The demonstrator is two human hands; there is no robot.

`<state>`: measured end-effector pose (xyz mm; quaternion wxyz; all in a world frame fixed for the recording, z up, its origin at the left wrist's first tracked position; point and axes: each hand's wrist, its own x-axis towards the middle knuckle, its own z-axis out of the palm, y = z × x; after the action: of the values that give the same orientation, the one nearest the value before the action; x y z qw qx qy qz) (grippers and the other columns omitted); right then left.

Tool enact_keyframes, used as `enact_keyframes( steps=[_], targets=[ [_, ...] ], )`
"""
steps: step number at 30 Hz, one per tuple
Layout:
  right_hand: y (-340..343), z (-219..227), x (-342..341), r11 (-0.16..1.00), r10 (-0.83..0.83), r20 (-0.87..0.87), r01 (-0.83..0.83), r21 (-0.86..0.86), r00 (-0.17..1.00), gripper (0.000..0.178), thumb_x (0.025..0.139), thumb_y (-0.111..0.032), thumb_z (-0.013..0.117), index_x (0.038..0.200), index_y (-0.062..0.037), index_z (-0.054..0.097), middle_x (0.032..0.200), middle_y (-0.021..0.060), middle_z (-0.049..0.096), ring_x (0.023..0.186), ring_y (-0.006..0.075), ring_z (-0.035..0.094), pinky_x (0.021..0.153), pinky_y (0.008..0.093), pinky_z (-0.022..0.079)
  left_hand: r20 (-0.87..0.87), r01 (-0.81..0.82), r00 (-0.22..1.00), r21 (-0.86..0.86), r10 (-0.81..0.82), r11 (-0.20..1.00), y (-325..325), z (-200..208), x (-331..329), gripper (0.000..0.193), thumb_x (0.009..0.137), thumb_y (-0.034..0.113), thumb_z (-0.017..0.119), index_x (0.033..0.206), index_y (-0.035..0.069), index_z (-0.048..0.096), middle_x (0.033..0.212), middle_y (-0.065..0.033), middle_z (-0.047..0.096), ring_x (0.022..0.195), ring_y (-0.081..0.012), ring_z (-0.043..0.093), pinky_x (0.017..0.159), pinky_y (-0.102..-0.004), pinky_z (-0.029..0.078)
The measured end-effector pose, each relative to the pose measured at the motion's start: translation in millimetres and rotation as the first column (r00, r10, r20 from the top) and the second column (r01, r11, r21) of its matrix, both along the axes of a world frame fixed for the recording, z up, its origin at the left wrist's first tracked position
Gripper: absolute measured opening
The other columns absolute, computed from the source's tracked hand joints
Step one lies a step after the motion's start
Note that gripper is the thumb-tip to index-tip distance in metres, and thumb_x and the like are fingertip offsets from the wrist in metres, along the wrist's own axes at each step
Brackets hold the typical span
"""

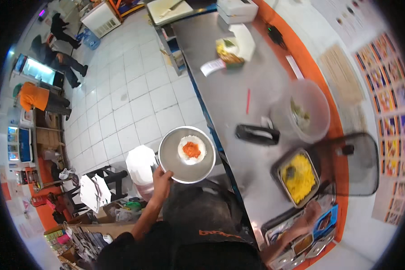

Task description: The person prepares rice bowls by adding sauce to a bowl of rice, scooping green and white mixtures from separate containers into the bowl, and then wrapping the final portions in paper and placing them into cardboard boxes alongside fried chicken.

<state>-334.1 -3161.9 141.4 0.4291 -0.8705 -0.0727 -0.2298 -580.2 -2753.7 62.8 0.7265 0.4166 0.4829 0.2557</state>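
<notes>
Careful, your left hand [161, 176] pinches only the rim of the round steel plate [187, 155] of rice, so it could tip, while your right hand's [311, 215] fingers are too blurred to tell.

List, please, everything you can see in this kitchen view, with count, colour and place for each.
Round metal plate: one, silver, held over the floor beside the counter.
Rice with sauce: one mound, white topped with orange-red, on the plate.
Metal counter: one, grey steel, running up the middle.
Tray of yellow food: one, steel, on the counter's near right.
Clear plastic tub: one, translucent, beyond the yellow tray.
Black flat box: one, mid counter.
Red stick: one, mid counter.
Small sauce containers: several, steel, near counter end.
People: three, far left by the floor's edge.
Left hand: holds the plate's rim.
Right hand: blurred, over the sauce containers; grip unclear.
</notes>
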Motion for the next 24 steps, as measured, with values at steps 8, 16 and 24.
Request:
enact_keyframes(
  steps=[8,16,24],
  targets=[
    [462.6,-159.0,57.9,0.347,0.709,-0.575,-0.912,-0.219,0.408,0.060,0.082,-0.030,0.070,0.135,-0.0116,0.047,0.143,0.0268,0.035,0.130,0.0450,0.035,0.108,0.0527,0.030,-0.011,-0.437,0.899,-0.028,0.437,0.899,169.3,11.0,-22.6,0.015,0.085,0.001,0.054,0.098,0.001,0.061,0.089,-0.0085,0.068,0.071,-0.0151,0.067,0.055,-0.0280,0.057],
    [673.8,-157.5,79.6,0.196,0.761,-0.604,-0.972,-0.132,0.236,0.066,0.082,-0.035,0.071,0.138,-0.0097,0.046,0.136,0.0252,0.047,0.125,0.0411,0.046,0.103,0.0448,0.038,-0.012,-0.608,0.792,-0.099,0.610,0.788,369.8,-1.0,-12.6,0.017,0.081,0.002,0.053,0.097,0.003,0.060,0.085,-0.0079,0.066,0.072,-0.0175,0.066,0.062,-0.0323,0.058],
    [911.2,-86.9,136.5,0.132,0.544,-0.829,-0.963,0.234,-0.127,0.062,0.086,-0.037,0.067,0.137,-0.0074,0.047,0.131,0.0164,0.055,0.116,0.0318,0.056,0.095,0.0410,0.045,-0.026,-0.602,0.799,-0.048,0.601,0.797,642.7,-71.3,-5.4,0.033,0.079,0.007,0.053,0.111,0.000,0.055,0.098,-0.0089,0.062,0.084,-0.0204,0.064,0.071,-0.0344,0.056]
  ],
)
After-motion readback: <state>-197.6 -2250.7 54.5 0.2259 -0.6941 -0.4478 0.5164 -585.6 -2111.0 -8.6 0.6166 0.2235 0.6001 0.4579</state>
